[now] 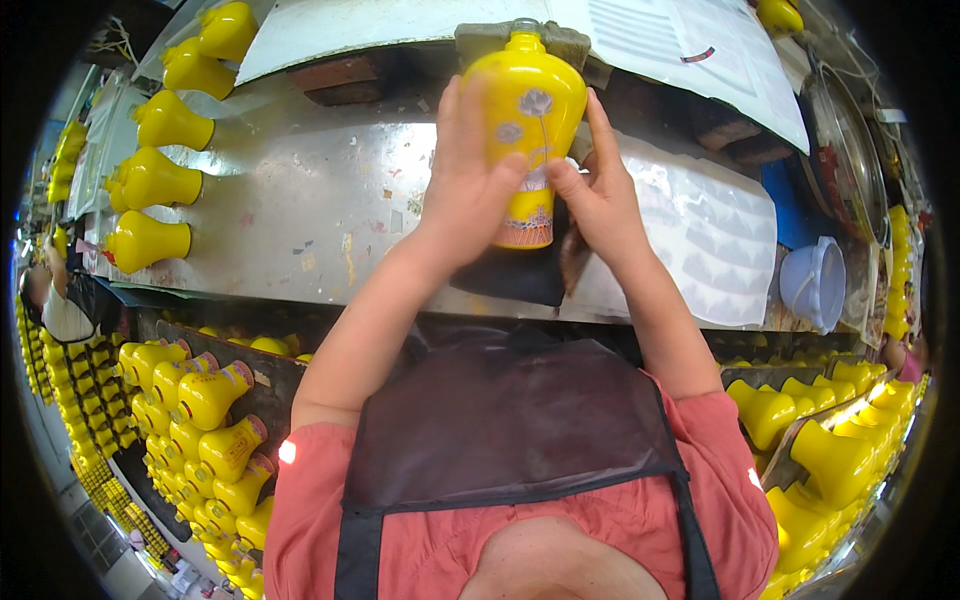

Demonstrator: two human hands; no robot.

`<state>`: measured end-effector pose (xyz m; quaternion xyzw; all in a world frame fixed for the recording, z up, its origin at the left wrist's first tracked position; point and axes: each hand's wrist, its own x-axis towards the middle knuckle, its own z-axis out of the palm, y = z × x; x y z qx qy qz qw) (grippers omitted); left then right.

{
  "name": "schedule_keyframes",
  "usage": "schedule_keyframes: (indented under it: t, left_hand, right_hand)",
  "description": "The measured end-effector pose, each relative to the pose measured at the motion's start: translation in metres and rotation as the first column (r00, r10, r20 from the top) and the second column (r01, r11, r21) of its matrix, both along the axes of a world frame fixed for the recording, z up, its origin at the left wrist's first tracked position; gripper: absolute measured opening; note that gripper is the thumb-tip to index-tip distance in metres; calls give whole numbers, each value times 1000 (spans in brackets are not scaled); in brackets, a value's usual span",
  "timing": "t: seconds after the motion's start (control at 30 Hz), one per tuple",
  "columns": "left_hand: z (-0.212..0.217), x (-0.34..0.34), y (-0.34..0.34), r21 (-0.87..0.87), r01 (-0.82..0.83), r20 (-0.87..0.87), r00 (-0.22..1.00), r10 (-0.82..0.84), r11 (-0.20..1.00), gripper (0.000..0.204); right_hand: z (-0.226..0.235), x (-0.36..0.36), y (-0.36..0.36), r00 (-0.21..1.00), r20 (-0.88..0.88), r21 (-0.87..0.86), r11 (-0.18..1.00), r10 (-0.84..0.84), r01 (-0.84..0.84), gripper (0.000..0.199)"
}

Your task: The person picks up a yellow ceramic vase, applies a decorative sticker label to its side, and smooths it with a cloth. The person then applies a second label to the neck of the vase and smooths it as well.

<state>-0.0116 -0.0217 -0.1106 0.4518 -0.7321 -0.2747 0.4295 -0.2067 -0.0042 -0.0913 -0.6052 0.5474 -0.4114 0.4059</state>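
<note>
A glossy yellow bottle (530, 75) with a short pale neck lies over the metal table, its neck end away from me against a worn grey block (568, 42). Grey flower decals (536, 102) sit on its front, and a patterned band (527, 232) runs round its narrow base. My left hand (462, 185) lies along the bottle's left side, slightly blurred, with the thumb on the front. My right hand (607, 205) holds the right side, fingers along the shoulder and thumb pressed near the decal's lower part. A dark pad (515, 278) shows below the base.
Several yellow bottles (160, 180) lie along the table's left end. At right are a white sheet with grey prints (710, 240) and a pale blue bucket (813, 285). Racks of yellow bottles (215, 400) flank me. Another person (68, 300) is at far left.
</note>
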Motion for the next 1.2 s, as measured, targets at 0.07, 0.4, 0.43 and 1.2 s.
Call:
schedule_keyframes:
  t: [0.07, 0.4, 0.43, 1.2]
  left_hand:
    - [1, 0, -1, -38, 10, -23, 1000, -11, 999, 88]
    - [15, 3, 3, -178, -20, 239, 969, 63, 984, 72]
    - [16, 4, 3, -183, -15, 251, 966, 62, 983, 72]
    - [14, 4, 1, -157, 20, 236, 972, 18, 987, 69]
  right_hand:
    - [3, -4, -1, 999, 39, 83, 996, 35, -38, 85]
    - [4, 3, -2, 987, -161, 55, 998, 25, -16, 90]
    - [4, 3, -2, 983, -179, 79, 997, 36, -22, 90]
    - [0, -4, -2, 989, 112, 100, 989, 100, -111, 99]
